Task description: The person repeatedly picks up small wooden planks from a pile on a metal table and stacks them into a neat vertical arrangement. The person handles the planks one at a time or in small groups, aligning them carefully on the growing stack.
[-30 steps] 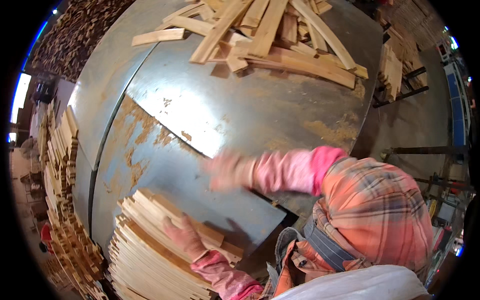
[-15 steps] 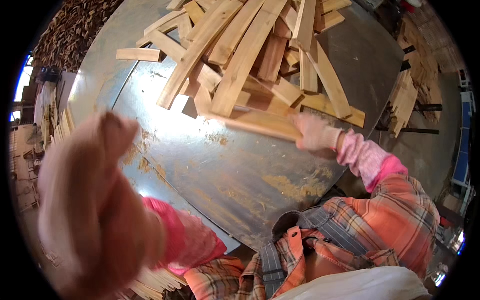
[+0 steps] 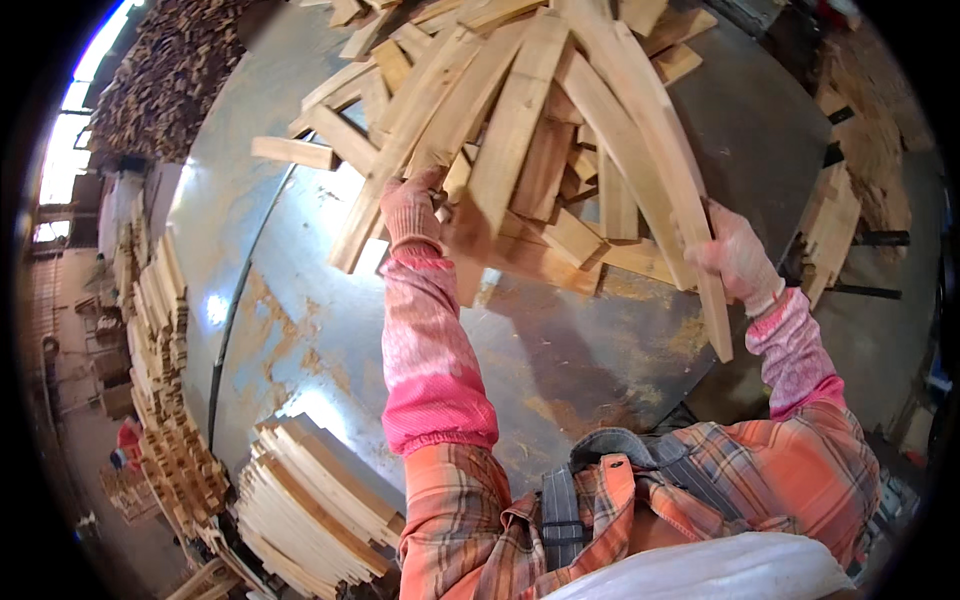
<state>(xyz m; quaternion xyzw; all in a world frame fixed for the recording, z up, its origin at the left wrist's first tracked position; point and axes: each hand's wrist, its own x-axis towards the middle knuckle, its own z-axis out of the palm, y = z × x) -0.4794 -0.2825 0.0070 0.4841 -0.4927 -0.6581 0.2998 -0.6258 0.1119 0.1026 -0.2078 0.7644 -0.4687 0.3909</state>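
The right hand (image 3: 738, 258) gripped a long plank (image 3: 664, 140), which ran forward-left — left hand (image 3: 412, 212) touched another board (image 3: 472, 97), its grip unclear.

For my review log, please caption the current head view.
Left hand at one wooden board, right hand holding a second board, over a loose pile on a grey table.

Your right hand (image 3: 740, 260) is blurred; the upper edge crops your plank pile (image 3: 510, 130); the lower, your white cloth (image 3: 715, 572).
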